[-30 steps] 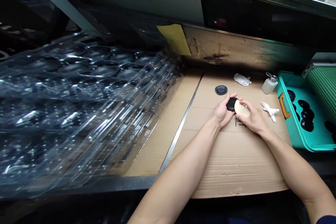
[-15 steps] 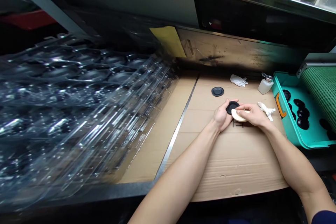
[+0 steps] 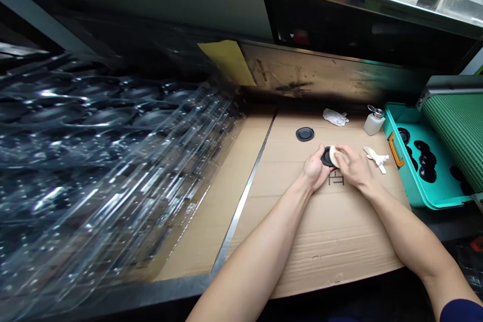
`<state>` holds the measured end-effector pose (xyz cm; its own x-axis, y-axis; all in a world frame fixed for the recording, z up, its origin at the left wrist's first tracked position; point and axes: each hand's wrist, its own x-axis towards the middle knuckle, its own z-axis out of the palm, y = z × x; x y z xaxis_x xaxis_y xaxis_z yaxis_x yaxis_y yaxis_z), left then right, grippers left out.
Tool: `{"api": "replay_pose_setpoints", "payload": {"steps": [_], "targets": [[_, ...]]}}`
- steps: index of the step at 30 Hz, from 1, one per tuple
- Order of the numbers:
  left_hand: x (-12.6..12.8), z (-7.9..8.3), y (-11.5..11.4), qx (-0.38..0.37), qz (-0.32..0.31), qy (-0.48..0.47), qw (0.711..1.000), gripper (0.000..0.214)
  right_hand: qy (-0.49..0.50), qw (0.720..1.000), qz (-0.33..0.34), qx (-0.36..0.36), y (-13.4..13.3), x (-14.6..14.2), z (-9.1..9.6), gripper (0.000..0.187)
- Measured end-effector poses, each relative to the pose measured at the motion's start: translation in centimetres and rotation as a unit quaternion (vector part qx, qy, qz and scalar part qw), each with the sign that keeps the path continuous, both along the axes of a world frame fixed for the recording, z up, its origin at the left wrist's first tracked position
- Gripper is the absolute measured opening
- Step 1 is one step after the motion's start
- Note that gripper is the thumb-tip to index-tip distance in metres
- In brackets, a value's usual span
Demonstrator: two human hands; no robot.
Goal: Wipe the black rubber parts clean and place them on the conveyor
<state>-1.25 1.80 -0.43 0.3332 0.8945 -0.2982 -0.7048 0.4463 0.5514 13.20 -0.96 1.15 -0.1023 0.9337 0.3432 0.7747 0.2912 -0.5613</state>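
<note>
My left hand (image 3: 315, 170) is closed around the edge of a round black disc-shaped part (image 3: 326, 157), held just above the cardboard. In my right hand (image 3: 352, 165) is a cream-coloured round pad (image 3: 333, 155), tilted up and pressed against the right side of the disc's face. My fingers hide part of the pad. A second black disc-shaped part (image 3: 305, 134) lies flat on the cardboard beyond my left hand. To the right of my right hand lies a crumpled white cloth (image 3: 377, 159).
Cardboard (image 3: 302, 256) covers the worktop. Stacked clear plastic trays (image 3: 124, 176) fill the left. Another white cloth (image 3: 335, 117) and a pump bottle (image 3: 373, 123) stand at the back. A teal bin (image 3: 437, 198) with several black parts sits at right, beside a green conveyor belt (image 3: 458, 126).
My right hand has turned the pad from lying nearly flat at the disc's lower right to standing tilted against its face. The whole view has shifted slightly.
</note>
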Motion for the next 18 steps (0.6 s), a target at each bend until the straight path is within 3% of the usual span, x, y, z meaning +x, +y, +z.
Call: {"api": "replay_pose_setpoints", "payload": {"steps": [3,7,10,12,16,18], "targets": [[0.0,0.0,0.1,-0.007,-0.003,-0.010,1.000,0.043,-0.080,0.997,-0.003,0.023,0.2,-1.6,-0.9,0.036],[0.0,0.1,0.0,-0.023,0.005,0.003,1.000,0.045,-0.153,0.984,-0.084,0.034,0.5,-2.3,-1.3,0.042],[0.0,0.1,-0.1,-0.022,-0.003,0.002,1.000,0.044,-0.215,0.974,-0.058,0.037,0.2,-2.4,-1.2,0.046],[0.0,0.1,-0.1,-0.019,-0.004,-0.004,1.000,0.044,-0.246,0.967,-0.063,0.031,0.0,-2.5,-1.1,0.049],[0.2,0.0,-0.2,-0.022,-0.003,-0.002,1.000,0.046,-0.265,0.953,-0.146,-0.004,0.0,-2.8,-0.6,0.055],[0.2,-0.1,-0.2,-0.018,-0.001,-0.009,1.000,0.045,-0.280,0.950,-0.135,-0.027,-0.1,-3.1,-0.4,0.057]]}}
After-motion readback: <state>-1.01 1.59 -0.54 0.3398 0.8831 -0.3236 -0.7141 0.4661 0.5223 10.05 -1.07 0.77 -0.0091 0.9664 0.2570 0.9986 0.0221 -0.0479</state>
